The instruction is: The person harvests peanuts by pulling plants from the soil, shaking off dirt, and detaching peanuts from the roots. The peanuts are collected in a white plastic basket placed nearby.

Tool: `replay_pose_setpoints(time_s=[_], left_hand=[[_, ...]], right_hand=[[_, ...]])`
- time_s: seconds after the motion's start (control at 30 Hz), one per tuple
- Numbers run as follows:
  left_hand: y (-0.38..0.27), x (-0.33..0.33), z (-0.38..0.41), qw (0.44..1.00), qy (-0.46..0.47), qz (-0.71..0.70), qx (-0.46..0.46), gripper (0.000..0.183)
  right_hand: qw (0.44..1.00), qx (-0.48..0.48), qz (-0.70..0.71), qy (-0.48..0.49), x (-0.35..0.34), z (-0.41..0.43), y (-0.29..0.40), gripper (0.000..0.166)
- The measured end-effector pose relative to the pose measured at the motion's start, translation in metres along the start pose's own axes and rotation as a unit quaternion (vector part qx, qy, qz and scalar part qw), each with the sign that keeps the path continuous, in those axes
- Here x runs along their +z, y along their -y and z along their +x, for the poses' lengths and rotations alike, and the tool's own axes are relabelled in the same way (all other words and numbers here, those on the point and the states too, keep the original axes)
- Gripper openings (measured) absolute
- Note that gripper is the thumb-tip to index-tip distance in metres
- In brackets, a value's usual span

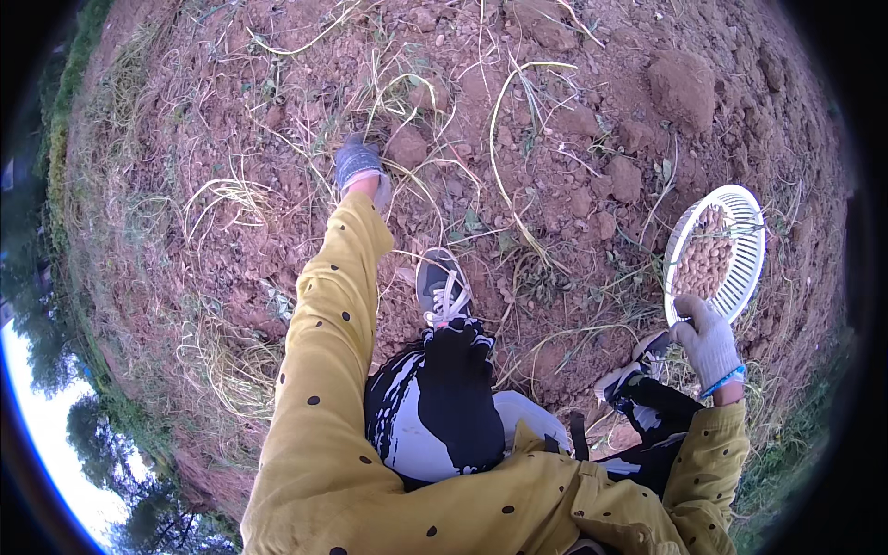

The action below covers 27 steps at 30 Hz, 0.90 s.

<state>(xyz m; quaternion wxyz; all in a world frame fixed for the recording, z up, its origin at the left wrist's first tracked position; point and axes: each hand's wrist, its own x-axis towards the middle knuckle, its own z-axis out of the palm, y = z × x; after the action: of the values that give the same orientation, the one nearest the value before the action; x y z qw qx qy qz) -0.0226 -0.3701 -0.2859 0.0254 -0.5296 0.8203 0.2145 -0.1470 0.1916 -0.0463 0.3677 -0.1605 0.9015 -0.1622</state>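
In a grey-and-white work glove, my left hand [359, 163] reaches down to the reddish soil beside dry plant stalks [409, 170]. Its fingers are hidden against the ground, so whether they hold anything does not show. My right hand [711, 343], in a pale knit glove with a blue cuff edge, grips the near rim of a white slotted plastic basket [746, 277]. The basket tilts, and a heap of unshelled peanuts [704, 267] lies in it. A thin green stem crosses above the peanuts.
Large soil clods [682, 90] lie at the upper right. Withered vines [232, 368] are strewn at the left, and a long yellow stalk [494, 139] curves ahead. My left shoe [442, 284] stands between my arms, my right shoe [628, 368] near the basket. Trees [104, 444] edge the field.
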Motion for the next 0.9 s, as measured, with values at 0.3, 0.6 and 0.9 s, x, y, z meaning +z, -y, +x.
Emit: replay_pose_setpoints(time_s=[0.3, 0.6, 0.9], left_hand=[[0.051, 0.02, 0.022, 0.997, -0.003, 0.059, 0.041, 0.028], [-0.017, -0.023, -0.125, 0.899, 0.182, -0.394, 0.057, 0.029], [-0.071, 0.012, -0.193, 0.834, 0.333, -0.339, 0.279, 0.025]], right_hand=[[1.0, 0.002, 0.007, 0.016, 0.009, 0.018, 0.012, 0.035], [0.974, -0.047, 0.22, -0.031, 0.046, 0.044, 0.054, 0.03], [0.982, -0.156, 0.065, 0.085, 0.118, 0.129, 0.188, 0.041]])
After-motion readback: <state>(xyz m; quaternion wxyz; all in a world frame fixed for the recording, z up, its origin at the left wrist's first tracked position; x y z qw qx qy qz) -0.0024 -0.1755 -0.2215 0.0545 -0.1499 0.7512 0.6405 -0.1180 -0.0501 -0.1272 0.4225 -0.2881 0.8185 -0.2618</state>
